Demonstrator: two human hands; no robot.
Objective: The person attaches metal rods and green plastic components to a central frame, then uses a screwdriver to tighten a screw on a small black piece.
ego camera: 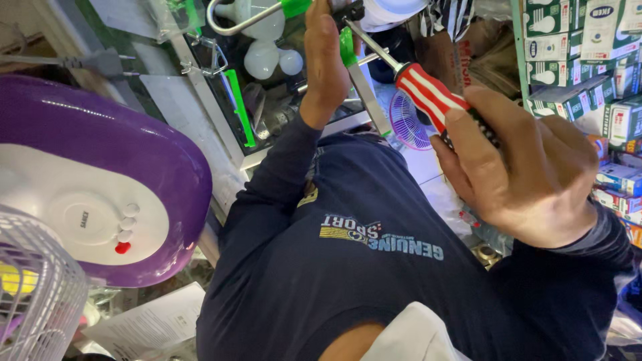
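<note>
Right hand [528,177] nearest me, fingers clenched round red-striped screwdriver [428,93]; left hand [326,60] gripping green-capped metal bracket [348,47]. I keep shaft straight, press firmly, turn slowly.

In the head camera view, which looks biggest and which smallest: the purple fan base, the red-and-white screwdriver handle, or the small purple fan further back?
1. Purple fan base, by far the largest, though it is also near the camera.
2. Red-and-white screwdriver handle, held in the right hand.
3. Small purple fan, partly hidden; it looks close to the handle, so that order is unsure.
</note>
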